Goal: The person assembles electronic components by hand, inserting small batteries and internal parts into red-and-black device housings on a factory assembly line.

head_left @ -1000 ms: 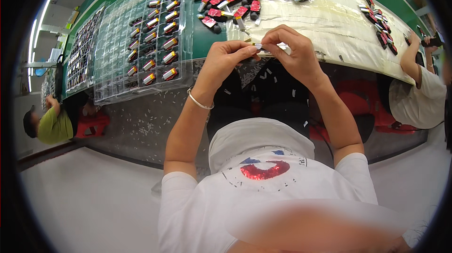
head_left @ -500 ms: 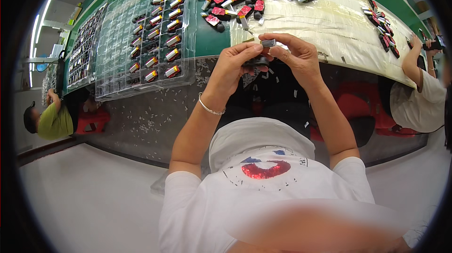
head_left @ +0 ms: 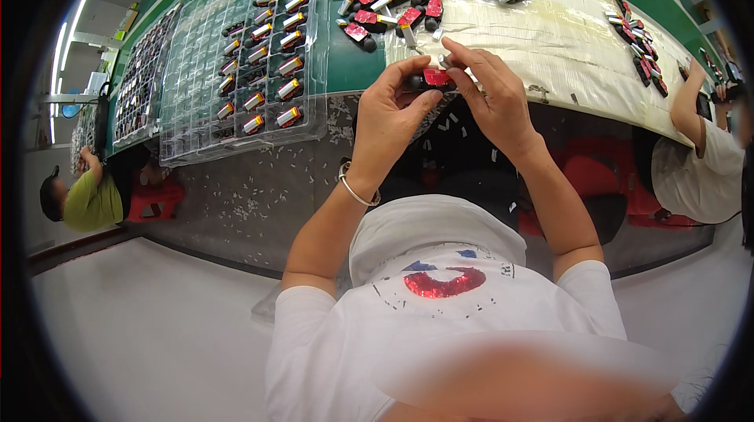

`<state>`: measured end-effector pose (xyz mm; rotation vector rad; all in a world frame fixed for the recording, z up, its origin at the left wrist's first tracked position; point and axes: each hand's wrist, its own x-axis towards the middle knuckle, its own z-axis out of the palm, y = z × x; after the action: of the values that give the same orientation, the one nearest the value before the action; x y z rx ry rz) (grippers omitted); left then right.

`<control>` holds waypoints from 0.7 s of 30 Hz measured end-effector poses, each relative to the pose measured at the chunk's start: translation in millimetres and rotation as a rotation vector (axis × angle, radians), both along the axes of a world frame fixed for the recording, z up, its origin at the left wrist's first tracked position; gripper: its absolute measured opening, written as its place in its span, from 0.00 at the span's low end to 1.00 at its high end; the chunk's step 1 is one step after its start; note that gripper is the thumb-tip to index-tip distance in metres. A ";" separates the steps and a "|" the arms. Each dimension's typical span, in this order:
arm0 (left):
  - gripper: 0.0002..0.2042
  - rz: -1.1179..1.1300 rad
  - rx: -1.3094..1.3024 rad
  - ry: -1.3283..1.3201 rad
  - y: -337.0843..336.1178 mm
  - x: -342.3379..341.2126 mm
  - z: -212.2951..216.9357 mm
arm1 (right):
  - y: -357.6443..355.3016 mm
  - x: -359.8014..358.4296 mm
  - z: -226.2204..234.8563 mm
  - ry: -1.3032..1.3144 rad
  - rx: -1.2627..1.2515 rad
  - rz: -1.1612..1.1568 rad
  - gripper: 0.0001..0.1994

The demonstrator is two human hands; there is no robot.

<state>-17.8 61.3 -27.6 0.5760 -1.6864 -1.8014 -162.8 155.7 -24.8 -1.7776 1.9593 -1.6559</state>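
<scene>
Close to the table's front edge, my left hand (head_left: 395, 106) is closed around a small black device with a red top (head_left: 436, 77). My right hand (head_left: 496, 98) pinches a small silver battery-like block (head_left: 444, 61) at the right end of that device. Whether the block is wired to the device is too small to tell. Beyond my hands lies a pile of similar black pieces with red tops and silver blocks (head_left: 408, 16).
Clear plastic trays (head_left: 184, 92) with silver-and-yellow-ended pieces stand at left on the green table (head_left: 357, 68). Yellowish film (head_left: 565, 37) covers the table at right, with another cluster of pieces (head_left: 638, 45). People sit at both sides; white scraps litter the floor.
The device in my left hand has turned so its red top shows. My right hand has shifted the silver block slightly, to the device's upper right.
</scene>
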 end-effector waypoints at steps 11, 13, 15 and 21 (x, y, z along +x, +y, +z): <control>0.13 0.022 0.049 0.029 -4.5 3.2 11.4 | -2.0 -6.6 3.2 0.413 -0.084 -0.031 0.13; 0.12 0.015 0.032 0.053 -4.4 2.4 12.8 | -1.3 -5.0 3.7 0.381 -0.100 -0.035 0.12; 0.12 0.017 0.025 0.061 -3.6 1.5 15.1 | -0.8 -5.1 4.1 0.387 -0.105 -0.037 0.13; 0.12 0.017 0.027 0.077 -4.1 -0.4 14.0 | -0.4 -4.9 4.0 0.380 -0.111 -0.041 0.14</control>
<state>-18.1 57.2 -13.6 0.5236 -1.6038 -1.8134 -167.7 155.3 -20.8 -2.2508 2.0890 -1.5584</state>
